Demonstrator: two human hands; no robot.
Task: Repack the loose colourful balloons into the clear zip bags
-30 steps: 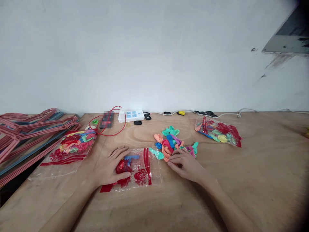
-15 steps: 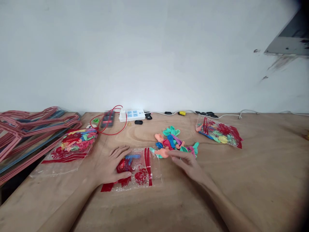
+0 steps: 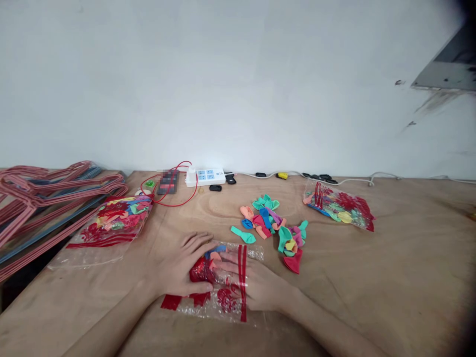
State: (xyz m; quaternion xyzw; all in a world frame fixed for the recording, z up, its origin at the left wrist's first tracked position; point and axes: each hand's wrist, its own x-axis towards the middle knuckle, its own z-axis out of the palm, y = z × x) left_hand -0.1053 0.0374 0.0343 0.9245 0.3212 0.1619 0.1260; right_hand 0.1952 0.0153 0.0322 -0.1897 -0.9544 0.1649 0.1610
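Note:
A clear plastic bag with red print lies on the wooden table right in front of me. My left hand lies flat on the bag's left part, fingers stretched, thumb along the near side. My right hand is pushed into the bag's mouth, its fingers under the plastic beside an orange balloon and a red one; whether they pinch anything is hidden. A loose pile of coloured balloons lies just beyond the bag.
A filled bag of balloons lies at the left, another at the back right. Red and blue hangers are stacked at the far left. A white power strip, red wire and cables run along the wall.
My right hand left the loose pile with an orange balloon and moved left into the bag's mouth. My left hand stayed on the bag. The view shifted slightly.

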